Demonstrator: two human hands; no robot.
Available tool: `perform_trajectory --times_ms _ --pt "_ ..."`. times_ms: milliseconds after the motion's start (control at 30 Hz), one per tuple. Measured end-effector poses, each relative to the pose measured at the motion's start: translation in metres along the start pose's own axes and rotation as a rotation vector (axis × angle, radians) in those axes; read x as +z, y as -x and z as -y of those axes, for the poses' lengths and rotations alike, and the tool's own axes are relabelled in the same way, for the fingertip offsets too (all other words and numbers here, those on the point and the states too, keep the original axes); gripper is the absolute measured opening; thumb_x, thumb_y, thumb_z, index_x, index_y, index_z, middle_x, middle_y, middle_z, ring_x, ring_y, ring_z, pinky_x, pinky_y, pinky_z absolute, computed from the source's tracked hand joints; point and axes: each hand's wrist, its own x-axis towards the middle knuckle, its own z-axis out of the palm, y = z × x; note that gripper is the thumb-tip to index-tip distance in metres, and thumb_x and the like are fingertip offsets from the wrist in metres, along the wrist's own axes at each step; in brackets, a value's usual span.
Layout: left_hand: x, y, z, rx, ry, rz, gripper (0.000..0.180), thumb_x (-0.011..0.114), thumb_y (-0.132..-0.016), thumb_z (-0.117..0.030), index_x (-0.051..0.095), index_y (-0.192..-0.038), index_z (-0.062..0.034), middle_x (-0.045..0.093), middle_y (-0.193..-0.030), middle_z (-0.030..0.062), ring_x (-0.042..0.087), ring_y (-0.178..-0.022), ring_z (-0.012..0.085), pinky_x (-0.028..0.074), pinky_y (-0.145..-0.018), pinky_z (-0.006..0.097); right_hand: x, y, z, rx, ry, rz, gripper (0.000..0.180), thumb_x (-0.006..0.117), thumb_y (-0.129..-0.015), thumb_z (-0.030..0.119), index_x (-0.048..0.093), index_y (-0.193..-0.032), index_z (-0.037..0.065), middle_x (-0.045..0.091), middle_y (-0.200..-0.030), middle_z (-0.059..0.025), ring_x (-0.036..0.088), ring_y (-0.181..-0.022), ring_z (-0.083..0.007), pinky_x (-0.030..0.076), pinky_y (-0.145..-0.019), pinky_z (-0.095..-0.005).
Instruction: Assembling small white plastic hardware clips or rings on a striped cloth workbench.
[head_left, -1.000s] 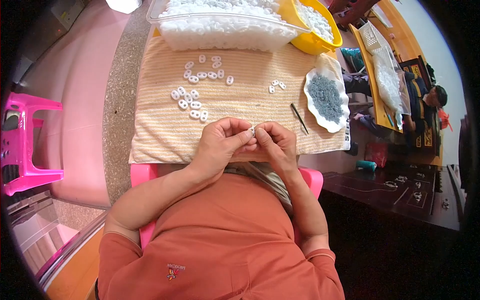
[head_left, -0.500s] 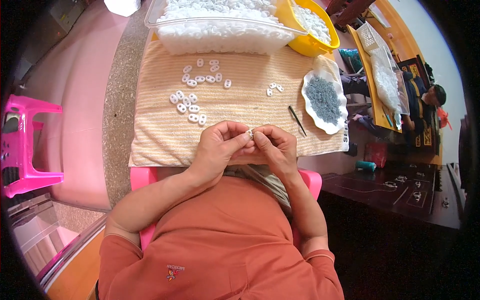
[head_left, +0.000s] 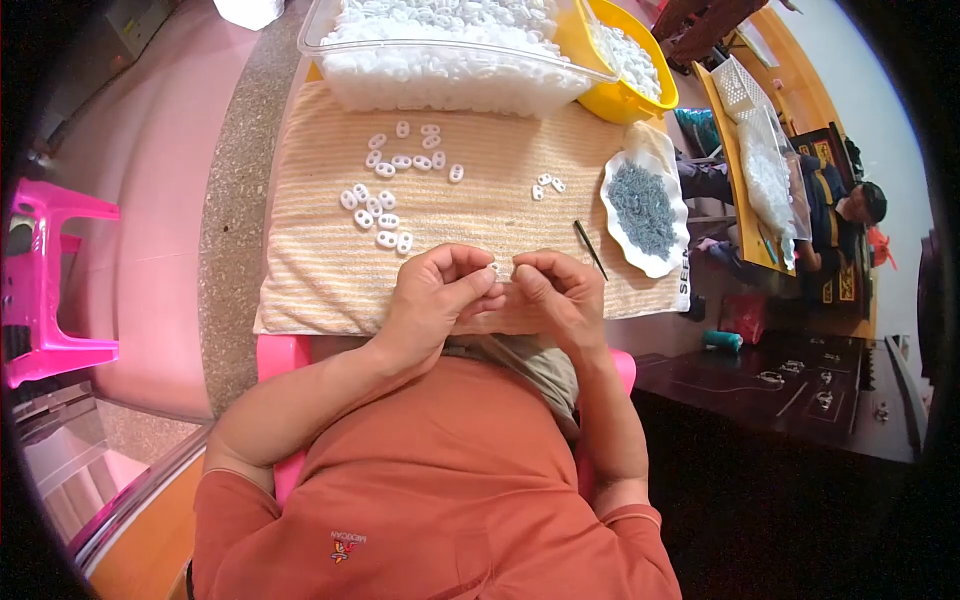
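A pink stool (head_left: 55, 285) stands well left of the striped towel (head_left: 320, 280) on the bench. On the towel, loose white rings (head_left: 385, 205) lie above the left hand (head_left: 435, 300). Left and right hand (head_left: 560, 295) meet at the towel's near edge, fingers pinched together on one small white piece (head_left: 497, 268). Right of the towel sits a white dish of grey bits (head_left: 645, 210).

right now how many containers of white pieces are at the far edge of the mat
2: a clear plastic tub heaped with white pieces at the centre, and a yellow plastic bowl just right of it, touching. Others may lie out of frame.
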Motion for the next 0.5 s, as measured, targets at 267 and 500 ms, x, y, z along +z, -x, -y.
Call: perform_trajectory --times_ms 267,500 --pt "0.001 0.000 0.000 -0.004 -0.024 -0.018 0.014 0.061 -0.091 -0.006 0.057 -0.103 -0.0013 0.063 -0.088 0.0057 0.065 -0.080 0.0136 0.057 -0.078 0.028 -0.031 -0.042 0.009 -0.202 0.400 -0.147 0.014 0.065 -0.089 0.007 0.065 -0.096 -0.005 0.062 -0.071 -0.0011 0.055 -0.059 -0.0052 0.049 -0.056 -0.0203" --pt "0.001 -0.001 -0.004 -0.012 -0.009 -0.007 0.013 0.062 -0.090 -0.006 0.057 -0.101 -0.0020 0.064 -0.088 0.0050 0.065 -0.079 0.0128 0.057 -0.077 0.028 -0.031 -0.074 0.010 -0.422 0.667 -0.134 0.011 0.067 -0.084 0.006 0.067 -0.094 -0.001 0.063 -0.071 -0.0048 0.052 -0.058 -0.0063 0.042 -0.053 -0.0236"
